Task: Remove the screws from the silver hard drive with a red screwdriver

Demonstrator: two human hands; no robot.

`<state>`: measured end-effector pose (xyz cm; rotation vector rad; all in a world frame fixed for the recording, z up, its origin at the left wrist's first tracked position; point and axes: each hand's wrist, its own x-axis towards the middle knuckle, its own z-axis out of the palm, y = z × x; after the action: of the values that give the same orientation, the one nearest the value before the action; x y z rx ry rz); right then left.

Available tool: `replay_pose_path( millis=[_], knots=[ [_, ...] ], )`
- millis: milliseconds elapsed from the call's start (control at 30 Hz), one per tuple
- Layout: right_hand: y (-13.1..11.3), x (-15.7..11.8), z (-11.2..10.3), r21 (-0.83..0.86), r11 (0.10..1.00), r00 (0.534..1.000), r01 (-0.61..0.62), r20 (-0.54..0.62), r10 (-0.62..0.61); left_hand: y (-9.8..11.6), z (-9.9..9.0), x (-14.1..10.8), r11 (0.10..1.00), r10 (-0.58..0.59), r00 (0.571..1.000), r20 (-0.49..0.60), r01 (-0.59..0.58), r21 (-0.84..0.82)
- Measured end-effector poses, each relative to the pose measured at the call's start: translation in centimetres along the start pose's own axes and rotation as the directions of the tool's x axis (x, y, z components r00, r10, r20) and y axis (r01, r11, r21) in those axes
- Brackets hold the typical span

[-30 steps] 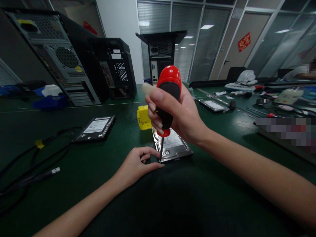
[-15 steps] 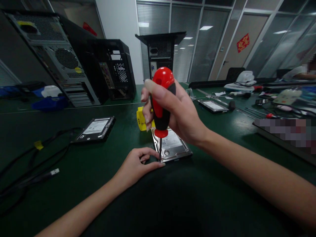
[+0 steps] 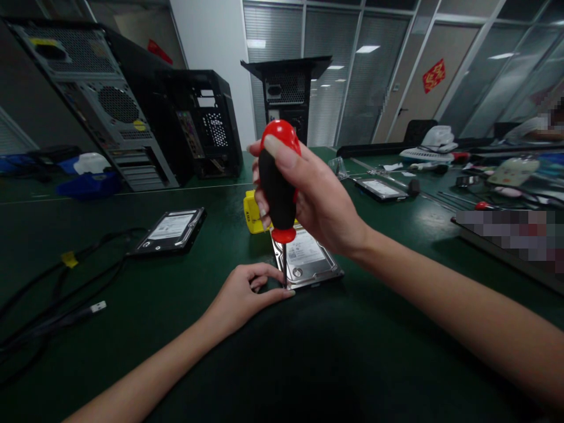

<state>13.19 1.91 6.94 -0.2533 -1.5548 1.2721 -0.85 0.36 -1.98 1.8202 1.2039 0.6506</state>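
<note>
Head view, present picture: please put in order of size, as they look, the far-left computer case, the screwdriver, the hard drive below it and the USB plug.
1. Computer case
2. Screwdriver and hard drive: unsure, both partly hidden
3. USB plug

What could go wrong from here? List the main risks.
The screwdriver might slip off the near corner of the hard drive and jab the left hand, whose finger and thumb are right beside the shaft.
The same slip could scratch the drive's shiny metal top.
The drive could swivel under a twist from the right hand, as the left hand's fingers are at only one corner of it.
</note>
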Motion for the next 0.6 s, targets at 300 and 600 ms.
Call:
replay_pose_path(
  millis=[300, 600],
  knots=[
    [0.2, 0.1, 0.3, -0.011, 0.999, 0.997, 0.043, -0.059, -0.043, -0.1, 0.0, -0.1, 1.000, -0.010, 1.000, -0.014, 0.011, 0.019],
    [-5.9, 1.6, -5.7, 0.148, 0.988, 0.796, -0.048, -0.592, 0.127, -0.4, -0.2, -0.2, 1.000, 0.005, 1.000, 0.004, -0.005, 0.019]
  ],
)
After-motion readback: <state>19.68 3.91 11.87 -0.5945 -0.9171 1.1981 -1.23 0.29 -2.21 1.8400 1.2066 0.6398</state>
